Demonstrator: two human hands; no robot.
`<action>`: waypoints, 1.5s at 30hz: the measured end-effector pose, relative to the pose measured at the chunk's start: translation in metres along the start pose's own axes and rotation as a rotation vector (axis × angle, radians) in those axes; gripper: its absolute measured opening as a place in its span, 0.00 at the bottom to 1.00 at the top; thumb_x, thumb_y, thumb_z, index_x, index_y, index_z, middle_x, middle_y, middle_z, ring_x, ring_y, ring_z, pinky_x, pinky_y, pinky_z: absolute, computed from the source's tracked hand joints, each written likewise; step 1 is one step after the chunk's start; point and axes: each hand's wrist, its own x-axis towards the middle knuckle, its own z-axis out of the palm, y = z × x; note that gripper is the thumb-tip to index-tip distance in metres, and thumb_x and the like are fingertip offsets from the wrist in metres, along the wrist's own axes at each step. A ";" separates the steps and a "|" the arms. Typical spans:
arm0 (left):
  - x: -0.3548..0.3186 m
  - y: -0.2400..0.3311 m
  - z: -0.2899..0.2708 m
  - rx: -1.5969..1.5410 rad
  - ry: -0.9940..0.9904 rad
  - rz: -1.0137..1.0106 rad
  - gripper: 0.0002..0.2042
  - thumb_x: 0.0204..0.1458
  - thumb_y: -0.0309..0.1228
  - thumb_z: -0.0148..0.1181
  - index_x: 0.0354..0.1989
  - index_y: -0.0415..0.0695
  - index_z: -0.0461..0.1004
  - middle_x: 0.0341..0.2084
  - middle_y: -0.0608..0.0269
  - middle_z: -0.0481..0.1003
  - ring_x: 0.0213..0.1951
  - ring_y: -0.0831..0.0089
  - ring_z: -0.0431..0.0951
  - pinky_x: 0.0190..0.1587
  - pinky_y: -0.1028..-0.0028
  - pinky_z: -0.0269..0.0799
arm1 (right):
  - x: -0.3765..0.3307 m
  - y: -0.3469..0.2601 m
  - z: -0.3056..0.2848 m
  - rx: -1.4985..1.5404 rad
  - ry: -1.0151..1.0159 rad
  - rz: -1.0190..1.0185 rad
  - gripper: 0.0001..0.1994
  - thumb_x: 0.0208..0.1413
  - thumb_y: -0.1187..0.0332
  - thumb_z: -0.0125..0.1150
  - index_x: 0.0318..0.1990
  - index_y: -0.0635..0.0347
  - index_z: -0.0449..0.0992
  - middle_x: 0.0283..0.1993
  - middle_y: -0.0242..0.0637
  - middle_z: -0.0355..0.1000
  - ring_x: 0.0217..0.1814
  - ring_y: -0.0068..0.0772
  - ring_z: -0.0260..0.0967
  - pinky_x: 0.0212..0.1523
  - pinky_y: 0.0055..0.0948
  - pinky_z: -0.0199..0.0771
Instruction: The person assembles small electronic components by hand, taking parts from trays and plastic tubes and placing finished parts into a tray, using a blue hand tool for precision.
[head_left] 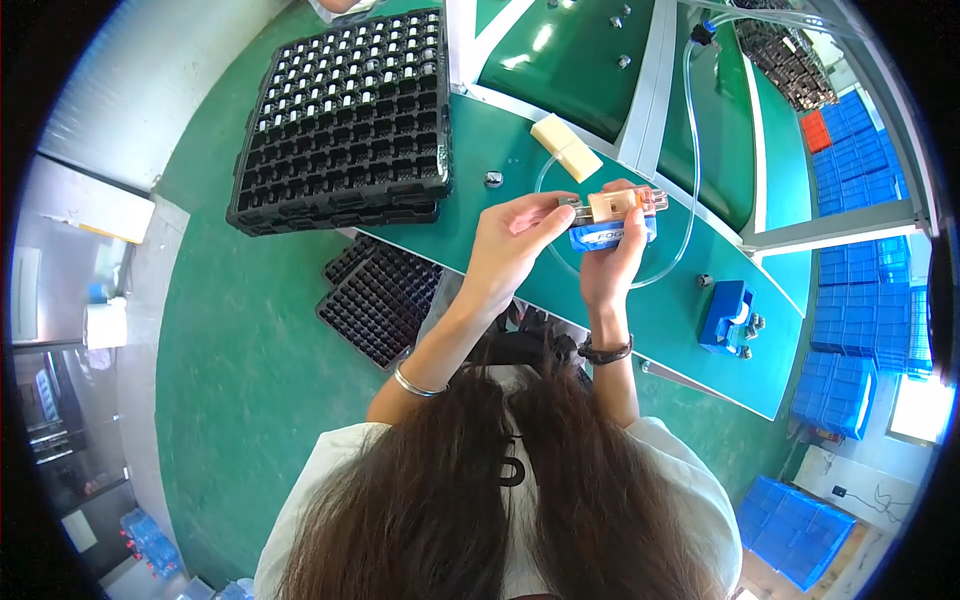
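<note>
The blue and tan device (605, 208) is held above the worktop (735, 265), near the yellow block (567, 148). It is grasped by the grip of the right hand (615, 258); its silver left end is pinched by the left hand (508, 243).

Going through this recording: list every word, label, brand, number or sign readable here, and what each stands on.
Blue fixture by the right hand: large lettering shows on its front; wording not transcribed.
White shirt: a dark printed character, partly framed by hair; not transcribed.
Blue crates: any markings are too small to read.
</note>
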 end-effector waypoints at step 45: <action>-0.062 -0.030 -0.089 -0.225 0.255 -0.207 0.20 0.58 0.40 0.40 0.52 0.39 0.62 0.39 0.60 0.72 0.41 0.76 0.70 0.46 0.77 0.62 | 0.115 0.078 -0.067 -1.227 -0.113 -0.303 0.37 0.32 0.59 0.74 0.51 0.59 0.61 0.42 0.42 0.62 0.40 0.39 0.63 0.38 0.33 0.68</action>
